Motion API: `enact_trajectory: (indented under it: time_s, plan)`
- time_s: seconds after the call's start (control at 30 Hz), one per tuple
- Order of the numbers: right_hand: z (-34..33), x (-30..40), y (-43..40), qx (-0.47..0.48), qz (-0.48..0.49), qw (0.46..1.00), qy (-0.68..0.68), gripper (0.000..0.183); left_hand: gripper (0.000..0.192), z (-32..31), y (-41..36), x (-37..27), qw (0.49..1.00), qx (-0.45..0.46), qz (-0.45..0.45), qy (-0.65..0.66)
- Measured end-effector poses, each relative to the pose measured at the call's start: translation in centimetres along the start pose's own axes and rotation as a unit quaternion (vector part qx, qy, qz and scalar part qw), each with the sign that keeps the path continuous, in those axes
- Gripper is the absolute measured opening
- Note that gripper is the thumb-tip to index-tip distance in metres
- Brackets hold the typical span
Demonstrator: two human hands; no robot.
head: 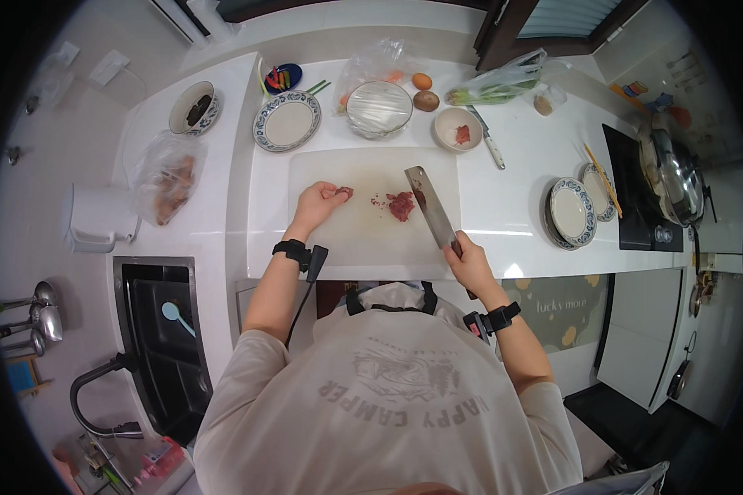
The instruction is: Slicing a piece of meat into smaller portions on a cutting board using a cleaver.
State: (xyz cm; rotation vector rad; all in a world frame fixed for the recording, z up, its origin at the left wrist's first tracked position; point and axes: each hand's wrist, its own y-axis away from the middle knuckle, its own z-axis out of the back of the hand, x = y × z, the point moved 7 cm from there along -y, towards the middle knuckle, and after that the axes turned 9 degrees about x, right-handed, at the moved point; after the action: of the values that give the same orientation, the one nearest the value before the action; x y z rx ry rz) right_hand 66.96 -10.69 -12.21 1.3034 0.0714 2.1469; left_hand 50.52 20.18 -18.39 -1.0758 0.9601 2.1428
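My left hand [317, 205] pinches a small piece of raw red meat [344, 192] over the left part of a pale cutting board [347, 241]. In my right hand [469, 262] is the handle of a cleaver [434, 213], its blade slanting up and to the left over the board's right side. Beside the blade lies a pile of cut raw meat [400, 206], with small scraps just left of it. A cream bowl [458, 146] behind the board holds another bit of meat [463, 134].
A patterned plate [286, 121], a film-covered bowl [379, 109], an egg [421, 81] and a knife [494, 150] stand behind the board. Stacked plates [572, 212] and a hob [650, 232] are at right. On the left are a bagged food item [176, 185] and a black sink [161, 297].
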Motion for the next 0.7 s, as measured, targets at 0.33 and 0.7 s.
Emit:
enact_trajectory:
  time_s: [0.33,0.7]
  plan:
    - [0.6,-0.9,0.2,-0.022,-0.015,1.0,-0.003,0.021,0.049,0.5,2.5,-4.3,0.955,-0.101,-0.023,-0.279]
    - [0.5,-0.8,1.1,-0.032,-0.013,0.999,-0.034,0.02,0.033,-11.1,3.1,-10.3,0.884,0.043,-0.321,-0.338]
